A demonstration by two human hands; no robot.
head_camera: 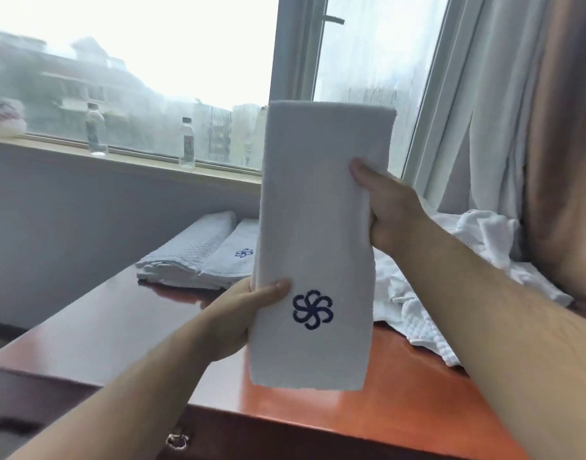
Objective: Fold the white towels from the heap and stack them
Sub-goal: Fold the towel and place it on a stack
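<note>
window [152,61]: wide and bright, with hazy buildings outside.
curtain [517,111]: pale, hanging at the right.
table [118,327]: reddish polished wood, running from the near edge back to the wall under the sill.
towel [314,227]: white, folded into a long strip, held in the air above the table with its long axis upright.
heap [477,240]: crumpled white towels on the table at the right.
stack [198,257]: folded white towels lying flat at the back left of the table.
right grip [388,207]: a bare hand clamped on the towel's right edge, about halfway up.
left grip [241,313]: a bare hand clamped on the towel's lower left edge, thumb in front.
bottles [187,142]: two clear ones on the sill.
emblem [312,309]: a dark blue pinwheel near the towel's lower end.
key relation: the stack lies beyond and to the left of the towel, so the left grip is probably nearer to it.
hidden: the fingers behind the towel, the stack's right side and part of the heap behind the right forearm.
</note>
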